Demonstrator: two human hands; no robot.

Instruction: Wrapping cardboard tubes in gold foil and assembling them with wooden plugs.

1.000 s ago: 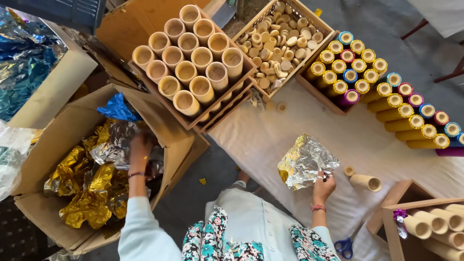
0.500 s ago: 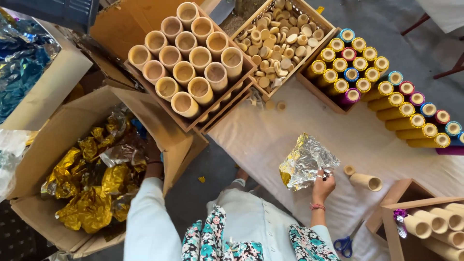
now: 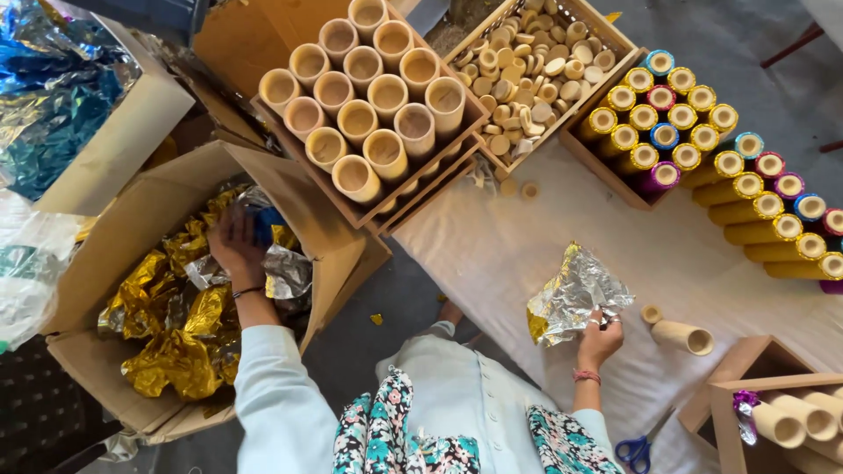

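My right grip [image 3: 599, 338] is pinching one crumpled sheet of silver foil [image 3: 575, 297], gold on its underside, and is holding it just above the white worktop [image 3: 492, 254]. My left grip [image 3: 233, 250] is reaching down into the cardboard box [image 3: 132, 219] at my side. The fingers are spreading over a heap of gold and silver foil sheets [image 3: 167, 325], and are touching a blue piece [image 3: 266, 224]; whether they are closing on anything I cannot tell.

I judge that I am in the picking step: one sheet is ready in the right hand, and the left is searching for another. The next move is asking for a clean pinch on one single sheet, because they are lying tangled together.

Just beside the held foil a bare cardboard tube [image 3: 683, 336] is lying on its side, with a small round cap [image 3: 651, 313] near it. Farther away a tray of upright open tubes [image 3: 369, 114], a tray of caps [image 3: 536, 70] and rows of finished wrapped tubes [image 3: 746, 189] are standing.
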